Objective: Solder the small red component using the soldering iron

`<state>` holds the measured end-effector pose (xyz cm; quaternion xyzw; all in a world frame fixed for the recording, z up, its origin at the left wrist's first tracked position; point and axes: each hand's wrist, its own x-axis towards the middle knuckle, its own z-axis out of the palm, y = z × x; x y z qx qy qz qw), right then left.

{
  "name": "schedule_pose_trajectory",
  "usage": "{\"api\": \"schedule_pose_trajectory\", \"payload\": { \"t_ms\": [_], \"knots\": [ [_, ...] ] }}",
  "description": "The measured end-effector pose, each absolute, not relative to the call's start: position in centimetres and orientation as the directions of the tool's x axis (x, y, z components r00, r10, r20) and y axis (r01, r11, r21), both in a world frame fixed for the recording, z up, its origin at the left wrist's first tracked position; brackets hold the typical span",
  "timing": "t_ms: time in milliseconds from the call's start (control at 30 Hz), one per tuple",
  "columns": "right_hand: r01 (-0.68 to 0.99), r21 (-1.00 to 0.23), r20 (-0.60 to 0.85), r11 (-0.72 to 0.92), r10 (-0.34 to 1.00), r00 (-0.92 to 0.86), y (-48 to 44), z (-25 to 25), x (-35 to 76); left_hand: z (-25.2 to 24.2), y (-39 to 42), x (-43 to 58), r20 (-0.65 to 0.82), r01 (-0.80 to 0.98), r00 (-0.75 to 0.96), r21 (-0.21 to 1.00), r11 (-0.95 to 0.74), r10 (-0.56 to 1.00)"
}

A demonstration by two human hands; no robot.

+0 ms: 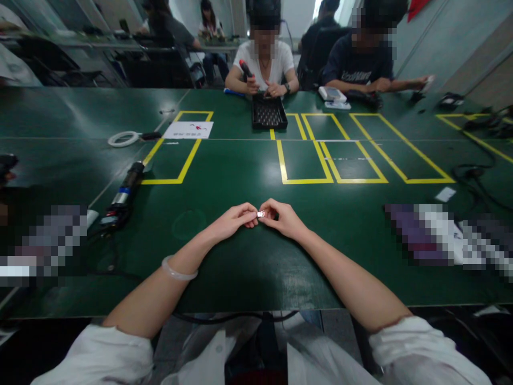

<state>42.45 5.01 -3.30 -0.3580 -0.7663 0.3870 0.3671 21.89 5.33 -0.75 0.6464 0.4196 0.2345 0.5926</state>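
Between the fingertips of both hands is a small, shiny, whitish metallic piece point(261, 214), too small to name. My left hand point(239, 218) comes in from the left, its thumb and fingers pinched at the piece's left end. On the other side my right hand point(284, 218) pinches the piece between thumb and forefinger. Both hands meet just above the green table point(256, 267), near its front middle. A pale bangle point(178, 270) circles my left wrist.
An electric screwdriver point(126, 192) lies left, near a coiled white cable point(124, 139) and a paper sheet point(188, 130). Yellow tape point(308, 182) marks rectangles. Across the table, a person holding a red-tipped tool point(245, 68) sits behind a black tray point(269, 113). Dark cables point(476, 179) run right.
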Motion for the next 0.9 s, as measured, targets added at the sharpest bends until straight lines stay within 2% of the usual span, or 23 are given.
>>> {"api": "schedule_pose_trajectory", "payload": {
  "t_ms": [133, 333, 400, 667, 900],
  "knots": [
    [0.262, -0.862, 0.271, 0.433, 0.832, -0.483, 5.01, -3.25, 42.34, -0.87, 5.03, 22.03, -0.152, 0.258, 0.523, 0.966, 0.014, 0.839],
    [0.139, -0.963, 0.140, 0.231, 0.869, -0.474, 5.30, -3.58, 42.48, -1.22, 4.81, 22.17, -0.071, 0.327, 0.482, 0.939, -0.104, 0.873],
    [0.108, -0.972, 0.133, 0.208, 0.869, -0.476, 5.36, -3.70, 42.53, -1.23, 4.76, 22.23, -0.054, 0.336, 0.471, 0.934, -0.123, 0.880],
    [0.163, -0.918, 0.247, 0.362, 0.843, -0.477, 5.20, -3.59, 42.51, -1.20, 5.00, 22.01, -0.068, 0.334, 0.467, 0.937, -0.105, 0.882],
    [0.211, -0.893, 0.266, 0.398, 0.844, -0.466, 5.34, -3.60, 42.56, -1.11, 4.91, 21.97, -0.020, 0.358, 0.467, 0.918, -0.168, 0.884]
  ]
}}
